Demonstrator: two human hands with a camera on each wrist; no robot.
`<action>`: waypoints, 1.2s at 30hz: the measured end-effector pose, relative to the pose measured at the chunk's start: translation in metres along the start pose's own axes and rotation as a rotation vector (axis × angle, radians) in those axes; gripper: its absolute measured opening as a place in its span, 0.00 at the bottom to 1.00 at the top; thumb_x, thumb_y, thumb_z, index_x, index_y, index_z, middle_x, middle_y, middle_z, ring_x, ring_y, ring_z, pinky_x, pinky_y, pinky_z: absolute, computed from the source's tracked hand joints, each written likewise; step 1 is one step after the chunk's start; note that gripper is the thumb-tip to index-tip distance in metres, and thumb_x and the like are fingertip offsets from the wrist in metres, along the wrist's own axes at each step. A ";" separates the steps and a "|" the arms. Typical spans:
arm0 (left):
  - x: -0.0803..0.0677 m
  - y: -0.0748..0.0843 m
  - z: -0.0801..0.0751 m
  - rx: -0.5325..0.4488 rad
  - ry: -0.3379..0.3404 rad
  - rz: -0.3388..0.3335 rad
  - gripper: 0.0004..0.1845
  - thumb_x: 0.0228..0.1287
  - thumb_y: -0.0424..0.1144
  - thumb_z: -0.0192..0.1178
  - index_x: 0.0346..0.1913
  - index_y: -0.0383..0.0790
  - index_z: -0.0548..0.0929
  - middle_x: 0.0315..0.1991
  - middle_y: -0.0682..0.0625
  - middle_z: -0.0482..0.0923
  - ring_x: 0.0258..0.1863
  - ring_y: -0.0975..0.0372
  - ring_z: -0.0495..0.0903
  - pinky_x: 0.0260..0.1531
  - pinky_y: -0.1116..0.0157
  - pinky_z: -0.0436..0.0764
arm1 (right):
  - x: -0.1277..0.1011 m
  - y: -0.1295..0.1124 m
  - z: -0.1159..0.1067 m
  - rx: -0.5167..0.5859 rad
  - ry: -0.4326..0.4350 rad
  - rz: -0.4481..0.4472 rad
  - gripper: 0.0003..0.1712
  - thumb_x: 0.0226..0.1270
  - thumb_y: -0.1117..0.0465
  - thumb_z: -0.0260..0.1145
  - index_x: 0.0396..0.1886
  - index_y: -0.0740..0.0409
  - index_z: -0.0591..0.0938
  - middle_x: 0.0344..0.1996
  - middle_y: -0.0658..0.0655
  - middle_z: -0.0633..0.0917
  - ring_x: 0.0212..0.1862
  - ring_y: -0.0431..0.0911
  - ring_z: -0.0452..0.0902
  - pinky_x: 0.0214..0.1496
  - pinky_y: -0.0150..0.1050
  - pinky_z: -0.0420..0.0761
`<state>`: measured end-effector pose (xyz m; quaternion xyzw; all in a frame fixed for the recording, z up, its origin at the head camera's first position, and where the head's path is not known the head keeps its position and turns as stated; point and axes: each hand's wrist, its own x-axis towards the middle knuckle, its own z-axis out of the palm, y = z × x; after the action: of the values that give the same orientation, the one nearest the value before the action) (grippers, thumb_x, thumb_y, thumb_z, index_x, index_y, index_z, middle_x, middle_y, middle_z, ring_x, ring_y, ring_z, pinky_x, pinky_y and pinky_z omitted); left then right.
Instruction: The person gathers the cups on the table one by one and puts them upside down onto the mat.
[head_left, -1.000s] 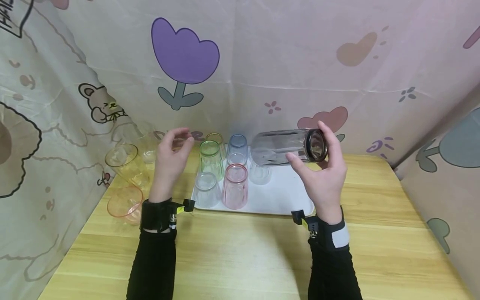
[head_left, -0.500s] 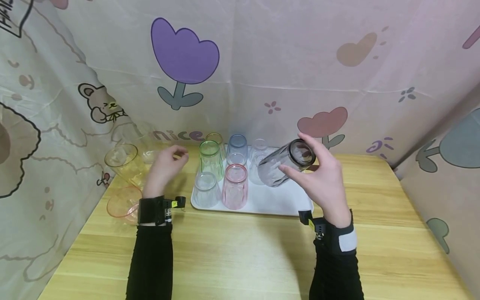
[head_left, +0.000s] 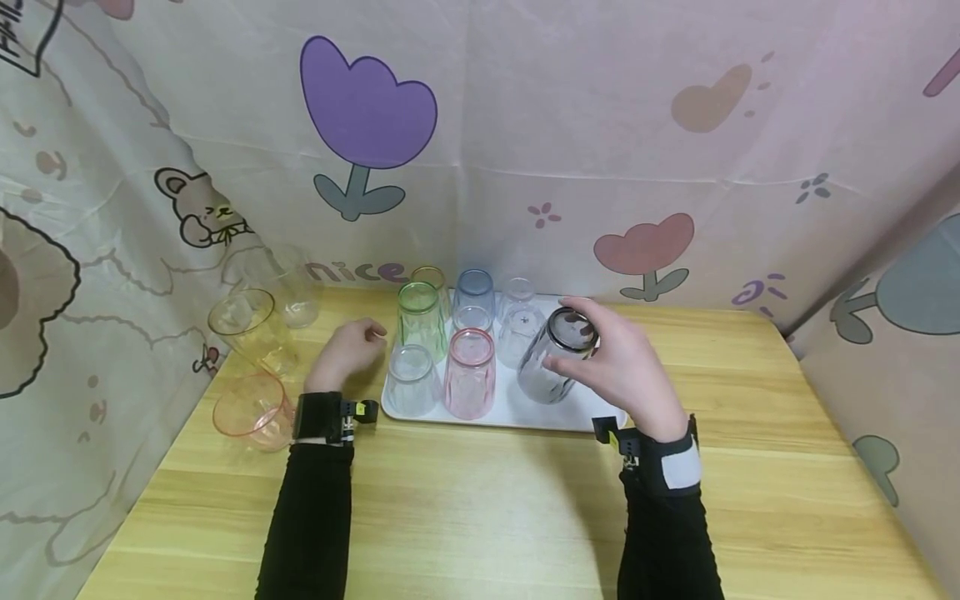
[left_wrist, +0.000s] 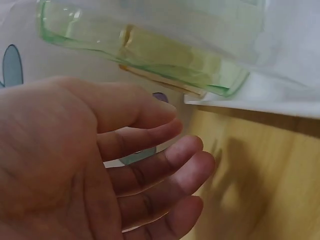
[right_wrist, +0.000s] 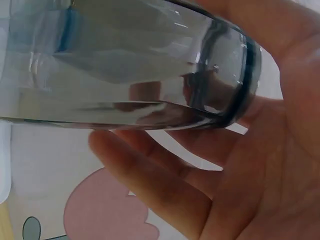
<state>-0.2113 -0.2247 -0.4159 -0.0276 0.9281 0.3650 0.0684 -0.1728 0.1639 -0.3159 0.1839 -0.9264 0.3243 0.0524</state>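
My right hand (head_left: pixel 630 371) grips a grey tinted drinking glass (head_left: pixel 546 371) around its thick base, which points up. The glass leans slightly, mouth down, at the right part of a white tray (head_left: pixel 581 417); whether its rim touches the tray is hard to tell. In the right wrist view the thumb and fingers curl round the glass (right_wrist: pixel 125 75). My left hand (head_left: pixel 347 357) hangs with loosely bent fingers beside the tray's left edge, holding nothing. Near it stand a green glass (head_left: pixel 422 321) and a clear glass (head_left: pixel 414 383), both upside down on the tray.
Also on the tray, upside down, are a pink glass (head_left: pixel 471 379), a blue glass (head_left: pixel 475 292), a yellow glass (head_left: pixel 430 275) and clear glasses (head_left: pixel 519 325). At the table's left stand another yellow glass (head_left: pixel 262 329), an orange glass (head_left: pixel 255 412) and a clear one (head_left: pixel 296 292).
The right hand has brought the grey glass down and left, turning it from lying sideways to nearly upright, base up. The left hand has come down beside the tray.
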 end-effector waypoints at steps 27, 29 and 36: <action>0.008 -0.001 0.017 -0.112 -0.045 -0.045 0.25 0.68 0.31 0.61 0.66 0.26 0.74 0.56 0.33 0.79 0.54 0.44 0.80 0.57 0.50 0.82 | 0.019 0.005 0.037 -0.021 -0.186 -0.055 0.42 0.50 0.59 0.83 0.67 0.57 0.77 0.60 0.59 0.84 0.57 0.54 0.81 0.60 0.54 0.81; 0.008 -0.001 0.017 -0.118 -0.047 -0.047 0.25 0.69 0.31 0.60 0.66 0.26 0.74 0.56 0.33 0.79 0.53 0.44 0.81 0.56 0.50 0.83 | 0.019 0.005 0.039 -0.025 -0.190 -0.058 0.43 0.50 0.60 0.83 0.67 0.57 0.77 0.60 0.59 0.84 0.57 0.54 0.81 0.60 0.53 0.81; 0.009 -0.002 0.017 -0.112 -0.047 -0.053 0.24 0.70 0.30 0.59 0.66 0.27 0.74 0.56 0.33 0.79 0.50 0.46 0.83 0.53 0.53 0.85 | 0.021 0.006 0.043 -0.034 -0.202 -0.062 0.44 0.49 0.60 0.83 0.68 0.57 0.76 0.63 0.59 0.83 0.60 0.54 0.80 0.62 0.53 0.81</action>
<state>-0.2186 -0.2149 -0.4313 -0.0474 0.9032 0.4151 0.0983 -0.1934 0.1351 -0.3480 0.2432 -0.9262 0.2868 -0.0280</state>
